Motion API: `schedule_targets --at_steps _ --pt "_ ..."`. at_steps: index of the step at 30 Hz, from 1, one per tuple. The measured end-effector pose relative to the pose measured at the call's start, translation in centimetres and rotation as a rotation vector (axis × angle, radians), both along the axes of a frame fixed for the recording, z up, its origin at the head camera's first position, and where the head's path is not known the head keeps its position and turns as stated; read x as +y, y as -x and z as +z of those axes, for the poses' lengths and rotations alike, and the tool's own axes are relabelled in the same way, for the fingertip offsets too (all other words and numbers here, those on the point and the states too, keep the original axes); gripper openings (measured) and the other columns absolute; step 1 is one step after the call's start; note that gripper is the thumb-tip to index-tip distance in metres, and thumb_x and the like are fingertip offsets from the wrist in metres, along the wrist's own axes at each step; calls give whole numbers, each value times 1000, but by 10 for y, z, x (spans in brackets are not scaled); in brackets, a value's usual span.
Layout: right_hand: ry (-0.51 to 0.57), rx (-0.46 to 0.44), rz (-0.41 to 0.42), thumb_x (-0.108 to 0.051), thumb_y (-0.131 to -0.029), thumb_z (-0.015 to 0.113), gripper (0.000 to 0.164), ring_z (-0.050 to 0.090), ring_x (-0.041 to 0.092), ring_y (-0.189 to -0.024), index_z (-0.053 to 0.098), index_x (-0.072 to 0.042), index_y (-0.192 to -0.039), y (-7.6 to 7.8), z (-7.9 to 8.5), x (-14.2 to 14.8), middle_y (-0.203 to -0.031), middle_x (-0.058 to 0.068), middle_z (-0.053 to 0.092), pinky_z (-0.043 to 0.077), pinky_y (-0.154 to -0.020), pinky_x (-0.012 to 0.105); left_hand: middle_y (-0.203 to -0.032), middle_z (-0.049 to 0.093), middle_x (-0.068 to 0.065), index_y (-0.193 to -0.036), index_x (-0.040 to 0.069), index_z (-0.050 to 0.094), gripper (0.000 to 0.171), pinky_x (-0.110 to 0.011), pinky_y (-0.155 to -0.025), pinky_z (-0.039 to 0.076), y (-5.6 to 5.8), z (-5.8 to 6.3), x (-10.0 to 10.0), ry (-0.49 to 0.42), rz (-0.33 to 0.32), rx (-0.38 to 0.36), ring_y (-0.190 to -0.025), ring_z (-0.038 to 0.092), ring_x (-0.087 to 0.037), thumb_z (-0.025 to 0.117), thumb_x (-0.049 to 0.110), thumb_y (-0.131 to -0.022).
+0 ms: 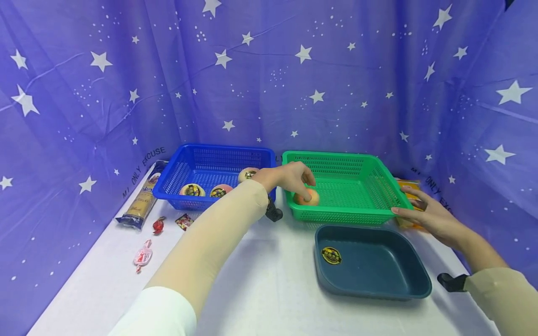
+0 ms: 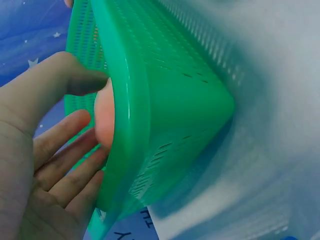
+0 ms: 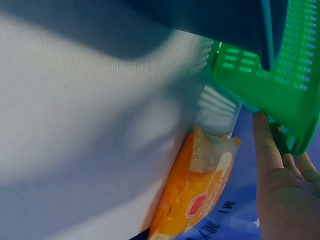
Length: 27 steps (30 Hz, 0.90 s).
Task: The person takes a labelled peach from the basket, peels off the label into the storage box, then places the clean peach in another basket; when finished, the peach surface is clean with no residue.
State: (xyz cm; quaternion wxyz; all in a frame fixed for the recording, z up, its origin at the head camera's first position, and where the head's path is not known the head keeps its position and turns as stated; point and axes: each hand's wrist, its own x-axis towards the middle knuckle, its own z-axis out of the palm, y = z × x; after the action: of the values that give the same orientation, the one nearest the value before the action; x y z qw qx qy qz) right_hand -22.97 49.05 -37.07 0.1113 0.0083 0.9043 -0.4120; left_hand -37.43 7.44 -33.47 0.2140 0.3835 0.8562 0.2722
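Note:
My left hand (image 1: 294, 178) reaches into the near left corner of the green basket (image 1: 336, 213). Its thumb touches a round orange-pink fruit (image 1: 312, 198) lying there. In the left wrist view the fingers (image 2: 75, 182) are spread and fairly straight beside the fruit (image 2: 104, 117), which is partly hidden by the rim. My right hand (image 1: 437, 219) is at the basket's near right corner, its thumb and extended fingers touching it from outside. Left of the green basket, the blue basket (image 1: 189, 204) holds pale pink fruits (image 1: 192, 190) with black-and-gold labels, partly covered by my left arm.
A dark blue-grey tub (image 1: 374, 266) with a round label stands in front of the green basket. An orange packet (image 3: 195, 195) lies right of it. On the left are a long gold packet (image 1: 143, 198), a red candy (image 1: 159, 225), a pink candy (image 1: 143, 256) and a small wrapper (image 1: 184, 221).

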Motion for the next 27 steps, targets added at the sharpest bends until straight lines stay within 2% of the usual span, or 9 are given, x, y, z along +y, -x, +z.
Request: schedule_targets --at_steps 2,3,4,6,8,10,12,18,27 --pt "5 1 -1 -40 -111 67 105 10 71 -161 -8 -7 -178 0 0 -1 -176 47 2 55 -92 19 -144 73 -3 -143 12 73 49 -30 -108 59 0 0 -1 -11 6 -12 -137 65 -20 84 25 -98" --pt "2 3 -1 -40 -111 67 105 11 71 -161 -8 -7 -178 0 0 -1 -176 47 3 51 -87 13 -142 74 -3 -142 12 74 47 -29 -107 59 0 0 -1 -18 11 -17 -135 66 -19 83 26 -99" --pt "-3 4 0 -40 -111 67 105 12 71 -161 -8 -7 -178 0 1 -2 -176 47 3 51 -88 15 -141 74 -3 -141 11 75 45 -29 -107 60 -1 0 -2 -28 17 -25 -135 66 -19 82 26 -99" --pt "-36 10 4 -42 -111 67 105 16 72 -159 -7 -7 -178 -2 3 -4 -175 48 7 58 -96 28 -142 74 -3 -142 10 74 44 -29 -108 60 -1 0 -3 -41 23 -31 -137 66 -20 81 26 -101" --pt "-101 21 11 -44 -112 66 104 20 72 -157 -5 -5 -178 -5 7 -7 -174 48 10 60 -104 48 -145 72 -4 -142 10 74 43 -31 -112 58 -2 0 -3 -49 27 -24 -141 64 -22 80 26 -102" --pt "-170 40 16 -46 -112 65 102 25 73 -154 0 -3 -178 -9 13 -10 -173 49 16 54 -109 71 -149 70 -3 -142 12 74 43 -34 -117 56 -3 1 -5 -50 31 0 -147 60 -24 79 28 -103" --pt "-234 73 18 -48 -111 65 100 29 74 -151 7 -1 -177 -12 20 -15 -171 49 21 47 -110 81 -152 68 -3 -143 13 74 42 -37 -122 53 -4 2 -7 -53 36 23 -152 56 -26 78 30 -104" --pt "-313 209 58 -44 -112 66 85 35 73 -149 28 3 -172 -19 38 -39 -173 42 28 40 -111 85 -157 66 -3 -143 16 72 39 -41 -128 48 -10 13 -22 -74 40 76 -156 54 -25 74 27 -106" --pt "-262 313 158 -31 -111 71 68 40 69 -150 42 -4 -166 -27 45 -95 -173 32 37 41 -118 80 -158 66 -3 -149 14 68 48 -43 -132 44 -16 27 -61 -69 83 111 -158 51 -28 78 29 -104"
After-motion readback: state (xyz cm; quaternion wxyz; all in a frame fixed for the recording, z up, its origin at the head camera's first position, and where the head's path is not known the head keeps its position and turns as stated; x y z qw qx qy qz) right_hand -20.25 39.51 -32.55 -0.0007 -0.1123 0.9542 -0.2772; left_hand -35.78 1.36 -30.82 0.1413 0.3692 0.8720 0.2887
